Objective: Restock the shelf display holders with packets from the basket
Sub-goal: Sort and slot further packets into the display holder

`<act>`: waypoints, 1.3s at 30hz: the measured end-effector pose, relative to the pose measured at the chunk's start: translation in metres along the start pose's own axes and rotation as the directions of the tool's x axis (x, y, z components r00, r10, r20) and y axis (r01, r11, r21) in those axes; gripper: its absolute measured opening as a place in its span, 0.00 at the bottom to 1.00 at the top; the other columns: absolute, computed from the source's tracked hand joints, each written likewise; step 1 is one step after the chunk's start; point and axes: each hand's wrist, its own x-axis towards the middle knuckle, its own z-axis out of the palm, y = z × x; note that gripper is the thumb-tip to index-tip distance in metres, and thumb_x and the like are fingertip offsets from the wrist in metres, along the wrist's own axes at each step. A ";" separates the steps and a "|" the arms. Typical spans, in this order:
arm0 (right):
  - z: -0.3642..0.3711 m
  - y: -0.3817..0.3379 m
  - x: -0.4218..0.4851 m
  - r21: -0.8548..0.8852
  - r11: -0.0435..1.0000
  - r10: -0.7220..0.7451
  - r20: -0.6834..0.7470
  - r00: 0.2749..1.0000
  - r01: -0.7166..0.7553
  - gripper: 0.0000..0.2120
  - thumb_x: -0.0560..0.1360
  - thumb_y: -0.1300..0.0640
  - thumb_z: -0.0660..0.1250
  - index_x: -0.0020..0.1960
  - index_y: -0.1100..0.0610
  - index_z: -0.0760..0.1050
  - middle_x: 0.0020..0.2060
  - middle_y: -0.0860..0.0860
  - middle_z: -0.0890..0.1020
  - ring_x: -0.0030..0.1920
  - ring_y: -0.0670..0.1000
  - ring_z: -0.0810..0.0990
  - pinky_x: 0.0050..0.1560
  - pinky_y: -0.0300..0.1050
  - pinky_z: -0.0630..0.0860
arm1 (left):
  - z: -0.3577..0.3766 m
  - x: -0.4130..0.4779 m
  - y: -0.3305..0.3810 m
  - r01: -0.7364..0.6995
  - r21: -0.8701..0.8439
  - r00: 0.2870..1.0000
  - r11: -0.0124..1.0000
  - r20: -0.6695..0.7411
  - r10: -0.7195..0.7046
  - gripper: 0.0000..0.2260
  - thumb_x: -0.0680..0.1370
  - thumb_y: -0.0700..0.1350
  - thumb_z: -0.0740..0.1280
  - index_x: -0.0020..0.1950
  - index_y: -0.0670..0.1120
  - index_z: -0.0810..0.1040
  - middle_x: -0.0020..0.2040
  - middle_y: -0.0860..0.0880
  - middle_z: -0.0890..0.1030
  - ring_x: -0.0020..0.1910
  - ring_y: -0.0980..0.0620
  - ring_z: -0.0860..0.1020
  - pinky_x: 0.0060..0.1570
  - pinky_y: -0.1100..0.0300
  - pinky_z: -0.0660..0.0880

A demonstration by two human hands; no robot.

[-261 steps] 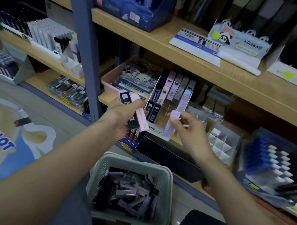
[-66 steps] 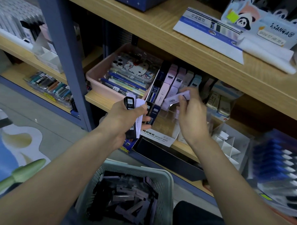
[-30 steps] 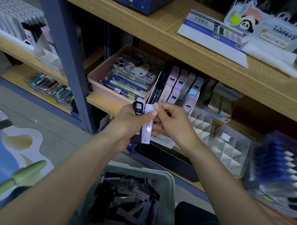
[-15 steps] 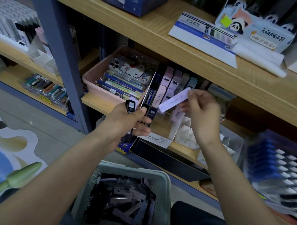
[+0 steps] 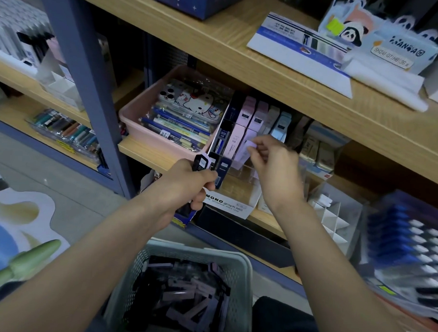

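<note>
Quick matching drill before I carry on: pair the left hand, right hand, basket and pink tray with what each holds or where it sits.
1. left hand
2. right hand
3. basket
4. pink tray

A. just left of the holder
B. pinches a lilac packet
C. grips a black packet
D. at the bottom of the view, full of packets

Pairs: 1-C, 2-B, 3-D, 4-A

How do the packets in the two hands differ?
Colour: the left hand grips a black packet, the right hand a pale lilac packet. Hold: the black packet is wrapped in a fist; the lilac one is only pinched. Place: the lilac packet is up at the pink rows of the display holder, the black packet lower, near its front. Both are slim, like the packets in the basket.
</note>
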 end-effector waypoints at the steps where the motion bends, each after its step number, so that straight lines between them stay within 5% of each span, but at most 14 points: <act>1: 0.002 0.000 0.002 -0.016 1.000 -0.009 -0.009 1.000 0.008 0.08 0.79 0.57 0.63 0.56 0.56 0.77 0.49 0.54 0.81 0.46 0.55 0.80 0.48 0.54 0.78 | 0.000 0.000 0.000 0.001 -0.004 1.000 1.000 0.000 -0.001 0.10 0.80 0.40 0.61 0.38 0.41 0.69 0.16 0.55 0.67 0.17 0.58 0.61 0.19 0.68 0.61; 5: 0.010 -0.003 0.004 -0.078 0.996 -0.039 -0.063 0.997 0.034 0.10 0.79 0.57 0.62 0.57 0.58 0.77 0.55 0.53 0.76 0.46 0.57 0.80 0.47 0.54 0.78 | 0.000 0.002 -0.001 -0.007 -0.003 1.000 1.000 -0.024 0.007 0.08 0.80 0.40 0.60 0.42 0.40 0.70 0.18 0.55 0.70 0.17 0.58 0.62 0.19 0.67 0.63; 9: 0.012 -0.005 0.005 -0.119 0.991 -0.078 -0.139 0.987 0.061 0.07 0.77 0.58 0.65 0.52 0.58 0.79 0.51 0.53 0.77 0.40 0.57 0.80 0.40 0.54 0.78 | -0.001 0.001 0.000 -0.048 -0.006 0.998 0.999 -0.027 0.048 0.04 0.80 0.41 0.61 0.51 0.41 0.68 0.35 0.48 0.76 0.20 0.57 0.65 0.22 0.66 0.67; 16: 0.011 -0.015 0.003 -0.075 0.995 -0.070 -0.162 0.984 0.059 0.05 0.77 0.59 0.64 0.51 0.58 0.77 0.50 0.52 0.76 0.42 0.53 0.79 0.41 0.52 0.78 | -0.002 0.001 0.001 -0.078 0.006 0.997 0.997 -0.008 0.078 0.04 0.80 0.44 0.63 0.53 0.46 0.72 0.39 0.48 0.81 0.22 0.57 0.70 0.23 0.67 0.70; 19: 0.005 -0.037 -0.002 0.271 0.960 0.051 0.050 0.997 -0.063 0.10 0.80 0.54 0.59 0.47 0.56 0.77 0.38 0.49 0.79 0.34 0.45 0.76 0.38 0.43 0.75 | -0.003 0.002 0.001 -0.085 0.012 0.996 0.996 -0.035 0.085 0.06 0.79 0.50 0.62 0.51 0.49 0.73 0.36 0.51 0.81 0.21 0.57 0.70 0.23 0.66 0.70; 21: 0.000 -0.049 -0.008 0.461 0.843 0.120 0.340 0.933 -0.277 0.14 0.81 0.51 0.57 0.43 0.55 0.76 0.32 0.49 0.79 0.28 0.44 0.76 0.31 0.38 0.73 | -0.003 0.003 0.001 -0.092 0.007 0.994 0.996 -0.059 0.092 0.09 0.80 0.52 0.60 0.49 0.48 0.74 0.27 0.55 0.78 0.20 0.58 0.69 0.22 0.68 0.69; 23: -0.006 -0.052 -0.011 0.511 0.783 0.086 0.477 0.874 -0.356 0.12 0.80 0.52 0.60 0.44 0.57 0.77 0.29 0.51 0.78 0.27 0.43 0.76 0.29 0.35 0.73 | -0.003 0.002 0.001 -0.095 0.001 0.993 0.995 -0.068 0.095 0.12 0.80 0.52 0.59 0.46 0.46 0.74 0.21 0.56 0.74 0.19 0.59 0.68 0.21 0.69 0.68; 28: -0.017 -0.047 -0.011 0.599 0.643 0.122 0.535 0.836 -0.477 0.05 0.77 0.61 0.64 0.49 0.60 0.78 0.36 0.52 0.80 0.30 0.40 0.78 0.34 0.31 0.77 | -0.004 -0.002 0.005 -0.066 -0.082 0.995 0.994 -0.079 0.060 0.14 0.80 0.55 0.58 0.48 0.45 0.74 0.25 0.51 0.76 0.20 0.56 0.72 0.22 0.67 0.70; 32: -0.019 -0.044 -0.013 0.662 0.606 0.226 0.388 0.893 -0.441 0.05 0.79 0.61 0.61 0.50 0.60 0.75 0.38 0.53 0.78 0.31 0.41 0.78 0.37 0.33 0.79 | -0.008 -0.001 0.007 -0.030 -0.126 0.995 0.992 -0.100 0.017 0.11 0.80 0.52 0.60 0.50 0.45 0.75 0.39 0.46 0.82 0.21 0.56 0.74 0.21 0.67 0.70; 34: -0.021 -0.042 -0.013 0.689 0.589 0.245 0.347 0.905 -0.423 0.06 0.80 0.61 0.59 0.49 0.60 0.74 0.38 0.53 0.78 0.31 0.40 0.79 0.38 0.34 0.79 | -0.008 0.000 0.006 -0.054 -0.143 0.993 0.988 -0.108 0.038 0.09 0.80 0.49 0.61 0.49 0.45 0.75 0.39 0.47 0.81 0.20 0.58 0.70 0.20 0.67 0.67; 39: -0.024 -0.037 -0.017 0.583 0.704 0.158 0.427 0.890 -0.404 0.05 0.77 0.63 0.63 0.45 0.55 0.74 0.40 0.51 0.79 0.33 0.42 0.80 0.39 0.34 0.79 | -0.011 0.003 0.002 -0.190 -0.071 0.966 0.979 -0.193 0.174 0.07 0.80 0.44 0.62 0.51 0.41 0.76 0.30 0.53 0.77 0.18 0.60 0.64 0.19 0.70 0.62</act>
